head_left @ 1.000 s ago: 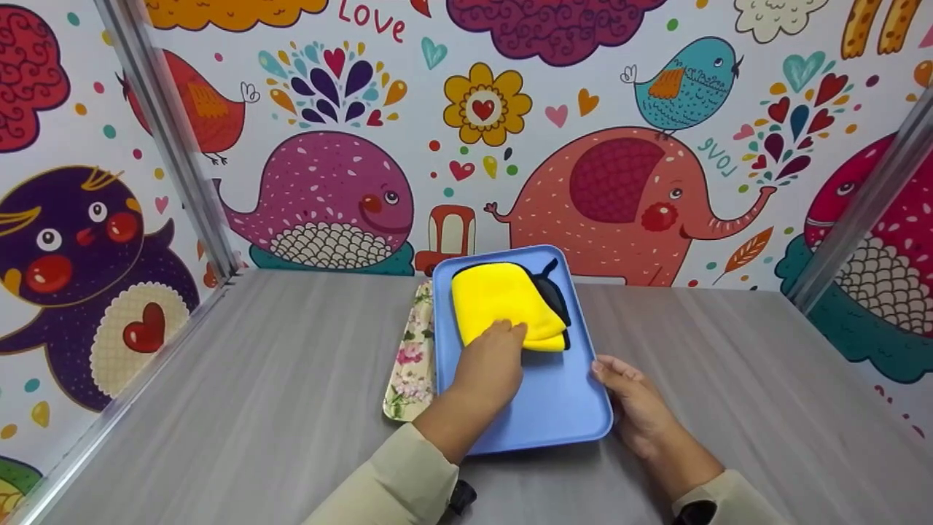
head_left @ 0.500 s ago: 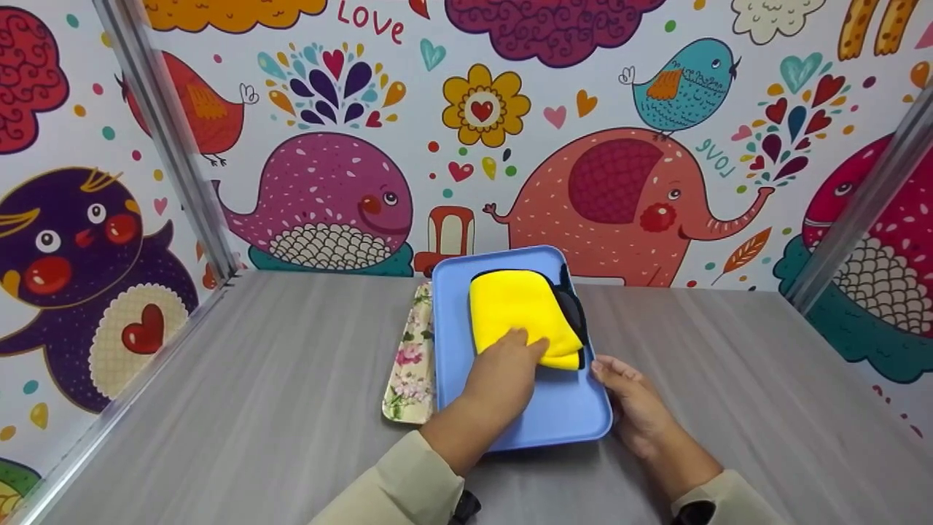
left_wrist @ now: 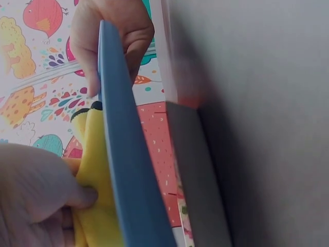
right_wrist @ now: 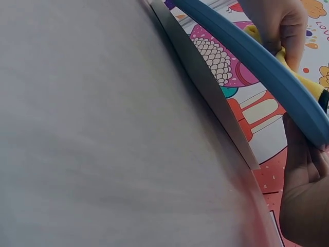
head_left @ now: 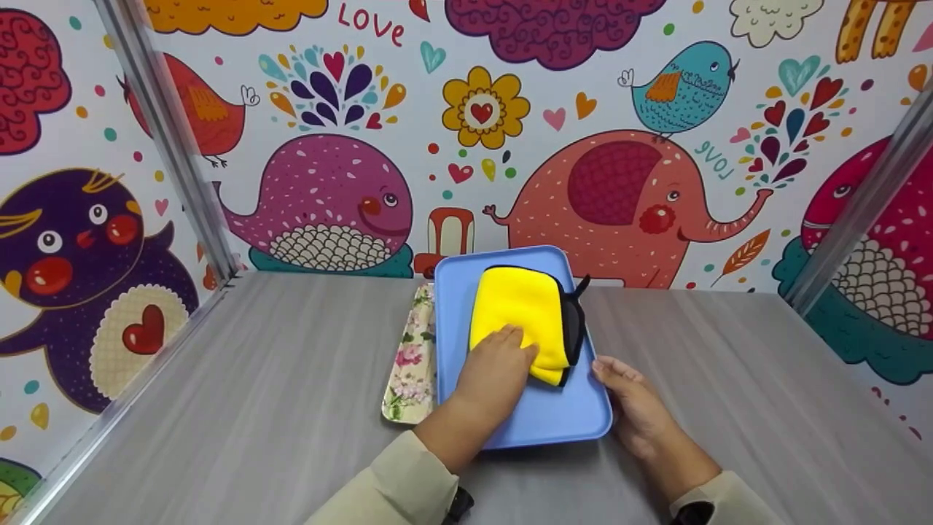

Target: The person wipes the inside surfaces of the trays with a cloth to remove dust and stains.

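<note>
A blue tray (head_left: 547,415) is held above the table, tilted in the wrist views. My right hand (head_left: 641,405) grips its right edge, thumb on the upper face and fingers underneath. On the tray's upper face lies a folded yellow cloth (head_left: 521,306) with black edging and a dark grey side showing at the right. My left hand (head_left: 496,372) pinches the cloth's near part against the tray; in the left wrist view the thumb (left_wrist: 85,197) presses into the yellow cloth (left_wrist: 97,175). The left fingertips are partly hidden in its folds.
A flower-patterned tray (head_left: 410,364) lies on the grey table (head_left: 291,408), partly covered by the blue tray. Behind stands a wall (head_left: 481,44) printed with cartoon animals, with metal corner posts (head_left: 175,138) at the sides.
My left hand has rubbed the cloth rightward and slightly toward me across the tray, then a little back left. The cloth has turned somewhat. My right hand and the tray are nearly still.
</note>
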Demonstrator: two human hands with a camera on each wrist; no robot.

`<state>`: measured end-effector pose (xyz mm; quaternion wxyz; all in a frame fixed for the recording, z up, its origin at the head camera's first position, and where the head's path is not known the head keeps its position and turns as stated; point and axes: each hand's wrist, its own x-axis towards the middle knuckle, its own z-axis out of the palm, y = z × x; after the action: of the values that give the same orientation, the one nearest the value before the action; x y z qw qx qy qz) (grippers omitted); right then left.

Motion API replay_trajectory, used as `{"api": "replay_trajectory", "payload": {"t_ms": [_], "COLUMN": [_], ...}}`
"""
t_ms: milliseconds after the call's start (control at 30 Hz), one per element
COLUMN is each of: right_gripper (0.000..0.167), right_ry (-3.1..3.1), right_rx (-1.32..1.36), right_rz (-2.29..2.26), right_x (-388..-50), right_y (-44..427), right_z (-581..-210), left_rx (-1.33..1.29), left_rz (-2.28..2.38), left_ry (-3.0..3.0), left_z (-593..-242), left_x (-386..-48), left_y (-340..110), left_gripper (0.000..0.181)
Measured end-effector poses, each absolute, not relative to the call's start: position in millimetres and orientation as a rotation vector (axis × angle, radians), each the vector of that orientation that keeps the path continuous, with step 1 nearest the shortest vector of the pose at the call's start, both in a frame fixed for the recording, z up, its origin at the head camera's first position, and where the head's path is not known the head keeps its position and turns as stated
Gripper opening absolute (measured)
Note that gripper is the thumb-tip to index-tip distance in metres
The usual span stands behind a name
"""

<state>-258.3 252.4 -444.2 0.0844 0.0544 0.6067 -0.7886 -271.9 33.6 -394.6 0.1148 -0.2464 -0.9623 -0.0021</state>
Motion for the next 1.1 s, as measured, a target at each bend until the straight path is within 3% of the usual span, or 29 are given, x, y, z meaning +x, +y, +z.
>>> {"api": "replay_trajectory", "payload": {"t_ms": [1100], "right_gripper": [0.025], "right_ry": [1.862], "right_rx": [0.138], "right_rz": [-2.394], "right_x": [-260.3], "right_y": [251.5], "right_z": [-448.8], "left_rx": [-0.38], "left_rz": [-0.044], "left_ry": [-2.821], "left_z": [-404.0], "left_x": [-290.1], "left_y": [13.5], "left_gripper": [0.043]}}
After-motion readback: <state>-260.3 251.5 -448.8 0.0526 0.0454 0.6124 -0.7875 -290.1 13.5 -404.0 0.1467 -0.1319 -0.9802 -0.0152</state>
